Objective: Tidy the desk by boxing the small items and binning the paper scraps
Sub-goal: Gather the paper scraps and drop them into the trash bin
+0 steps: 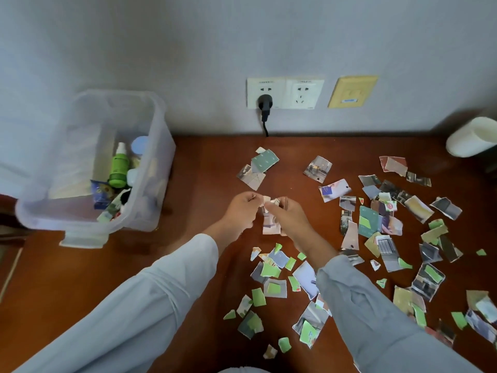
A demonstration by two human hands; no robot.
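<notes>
Scraps first: the one paper scrap [270,223] that matters right now is up off the desk, dead centre, pinched at its top end between both hands. Its long side hangs down toward the person. Left hand [242,208] has its fingers curled onto the top left corner, and right hand [286,214] does the same from the other side, fingertips nearly touching. Looks to me like it's either being torn or gathered up, can't tell which.

The loose scraps [390,224] are spread over the desk [204,181]. There's a small bunch just nearer the person than the hands, and the big mess is off to the right, so the right hand is the closer one for grabbing more. White round container [468,138] at the far right edge could be the bin, not sure, but it's on that same side. Clear plastic box [88,220] sits well apart on the left, already holding a green bottle [118,168] and other small bits.
</notes>
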